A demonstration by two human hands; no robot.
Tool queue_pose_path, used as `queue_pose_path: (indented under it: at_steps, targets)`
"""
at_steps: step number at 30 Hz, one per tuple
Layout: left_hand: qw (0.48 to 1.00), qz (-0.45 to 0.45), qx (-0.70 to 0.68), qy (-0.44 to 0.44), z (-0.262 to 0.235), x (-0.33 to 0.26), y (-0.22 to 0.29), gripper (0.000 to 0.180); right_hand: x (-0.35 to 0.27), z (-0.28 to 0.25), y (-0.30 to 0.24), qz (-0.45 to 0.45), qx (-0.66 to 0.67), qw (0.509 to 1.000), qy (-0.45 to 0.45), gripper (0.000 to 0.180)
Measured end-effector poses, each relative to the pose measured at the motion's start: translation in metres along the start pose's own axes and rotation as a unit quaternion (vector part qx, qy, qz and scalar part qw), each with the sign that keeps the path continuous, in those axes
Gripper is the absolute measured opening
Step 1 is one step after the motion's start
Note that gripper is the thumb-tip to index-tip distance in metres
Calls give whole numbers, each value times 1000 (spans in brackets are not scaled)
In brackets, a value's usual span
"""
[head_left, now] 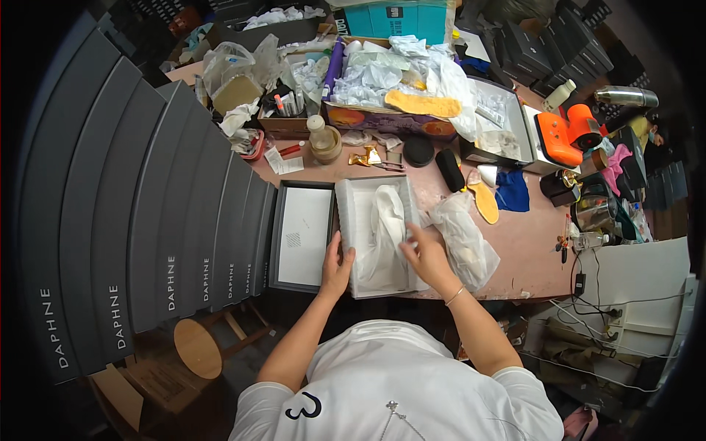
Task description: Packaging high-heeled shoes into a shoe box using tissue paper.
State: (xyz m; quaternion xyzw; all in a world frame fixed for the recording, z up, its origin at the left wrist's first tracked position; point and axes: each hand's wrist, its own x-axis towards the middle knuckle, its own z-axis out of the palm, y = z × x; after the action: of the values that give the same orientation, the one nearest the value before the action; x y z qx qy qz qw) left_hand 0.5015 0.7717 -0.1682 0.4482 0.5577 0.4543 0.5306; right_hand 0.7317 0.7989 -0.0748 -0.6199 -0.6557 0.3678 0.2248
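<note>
An open shoe box (346,213), lined with pale paper, lies in front of me at the table's near edge. Inside it is a long, crumpled white wrapping (388,213); what it covers, if anything, is hidden. My left hand (337,266) holds the box's left wall, thumb at the rim and fingers along the outside. At the right wall, my right hand (429,256) has its fingers apart and holds nothing I can see. Just beyond that hand sits a translucent white plastic bag (471,242) with a pale content I cannot make out. Left of the box lies a dark-rimmed lid (307,235) with a white inside.
Tall stacks of dark grey shoe boxes (158,213) line my left. Behind the work area stands a carton full of crumpled paper (390,73). A glue jar (323,140), black brush (449,170), yellow insole (483,202) and blue cloth (512,191) lie about the pink table (526,257).
</note>
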Motion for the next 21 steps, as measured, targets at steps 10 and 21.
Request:
queue_pose_path:
  at_steps: [10,21]
  targets:
    - [965,-121,-213,90,-14,-57,53,52,3,45,20,52,92,993,-47,22]
    - [987,-126,-78,-63,10,-48,30,40,-3,67,3,208,517,812,-174,40]
